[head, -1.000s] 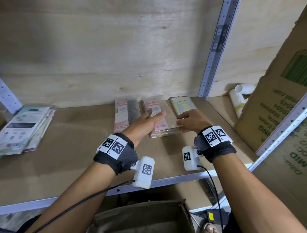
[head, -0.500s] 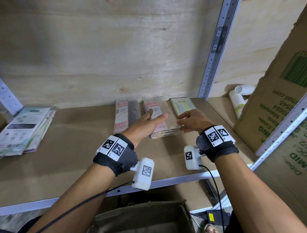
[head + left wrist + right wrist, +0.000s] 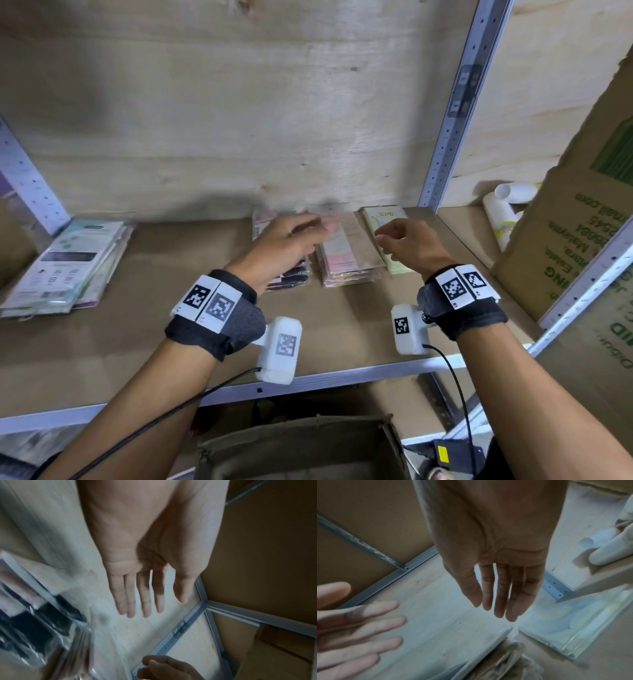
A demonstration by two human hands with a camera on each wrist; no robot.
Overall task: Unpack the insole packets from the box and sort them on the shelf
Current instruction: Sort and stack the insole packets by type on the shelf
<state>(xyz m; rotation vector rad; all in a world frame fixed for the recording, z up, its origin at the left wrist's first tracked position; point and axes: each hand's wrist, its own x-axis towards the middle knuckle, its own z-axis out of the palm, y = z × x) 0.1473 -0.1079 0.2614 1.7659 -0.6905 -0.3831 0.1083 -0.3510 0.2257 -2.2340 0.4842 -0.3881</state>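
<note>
Three lots of insole packets lie in a row at the back of the shelf [image 3: 137, 342]: a pink-and-black stack [image 3: 291, 279], a pink-and-brown stack [image 3: 346, 260] and a green packet [image 3: 385, 217]. My left hand [image 3: 318, 228] hovers over the first two stacks with its fingers straight, holding nothing; the left wrist view shows its bare palm [image 3: 142, 595]. My right hand [image 3: 387, 236] hangs just above the green packet's near end, relaxed and empty, fingers [image 3: 498, 599] straight in the right wrist view. The open box [image 3: 301, 452] sits below the shelf edge.
Another pile of pale packets [image 3: 65, 267] lies at the shelf's left end. A metal upright [image 3: 448, 130] bounds the bay on the right; beyond it are white cups [image 3: 503, 212] and a big cardboard carton [image 3: 582, 233]. A plywood wall closes the back.
Both hands have come off the pink-and-brown stack and lifted slightly, the left fingers now hovering above it. The stacks stay put.
</note>
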